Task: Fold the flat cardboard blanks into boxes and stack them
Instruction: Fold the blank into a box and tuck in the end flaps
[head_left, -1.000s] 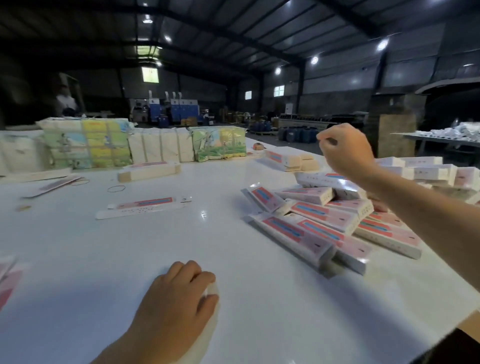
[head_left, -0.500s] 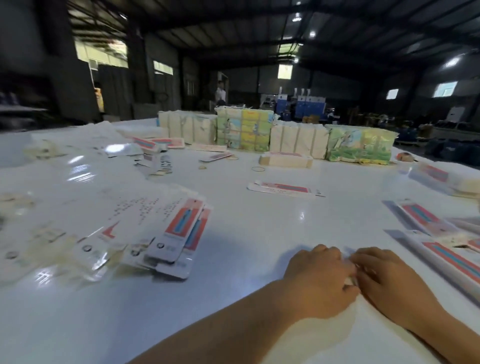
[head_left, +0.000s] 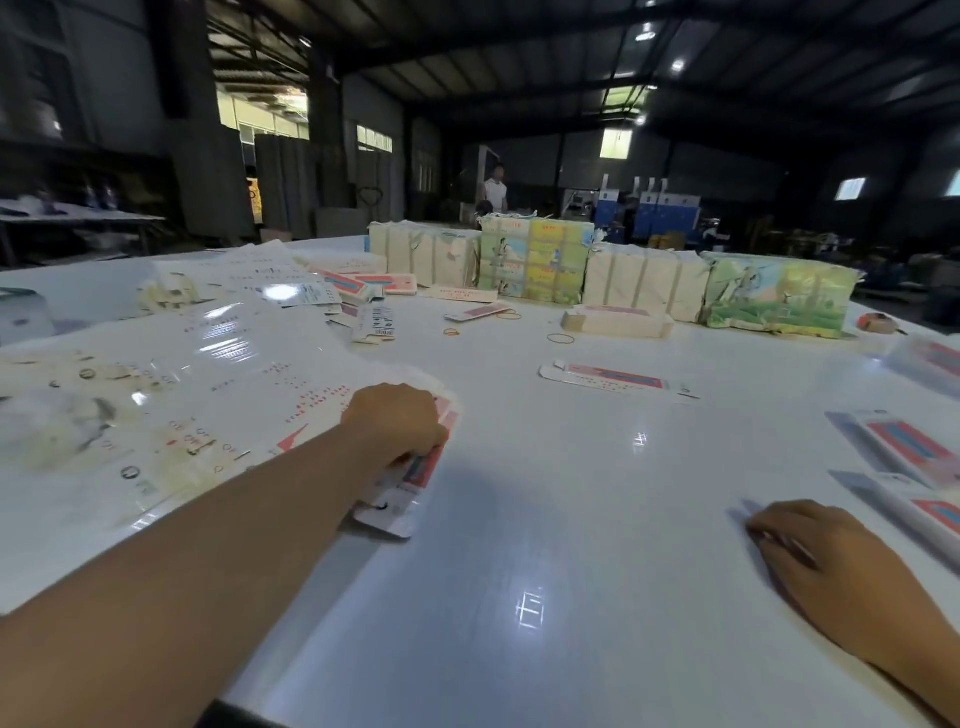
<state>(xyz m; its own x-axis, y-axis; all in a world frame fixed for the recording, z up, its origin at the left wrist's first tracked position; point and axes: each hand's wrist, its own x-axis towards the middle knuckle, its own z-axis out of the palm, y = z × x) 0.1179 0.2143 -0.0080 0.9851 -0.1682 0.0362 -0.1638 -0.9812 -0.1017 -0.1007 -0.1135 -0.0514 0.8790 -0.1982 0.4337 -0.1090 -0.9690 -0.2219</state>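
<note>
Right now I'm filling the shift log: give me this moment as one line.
step: fetching next blank | left hand: gripping flat blanks at pile edge | right hand: flat on table, no grip | folded boxes: far right

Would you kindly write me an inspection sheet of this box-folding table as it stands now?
Surface: white glossy table, glare spots.
Job's things: fanned flat blanks on the left; one single blank mid-table; folded boxes at the right edge.
Clutter: rubber bands; wrapped bundles along the far side.
Grippers: left hand grips a blank from the fan; right hand rests on the table, fingers relaxed.
Cables: nothing seen.
Surroundings: dim warehouse, a person standing far back.
</note>
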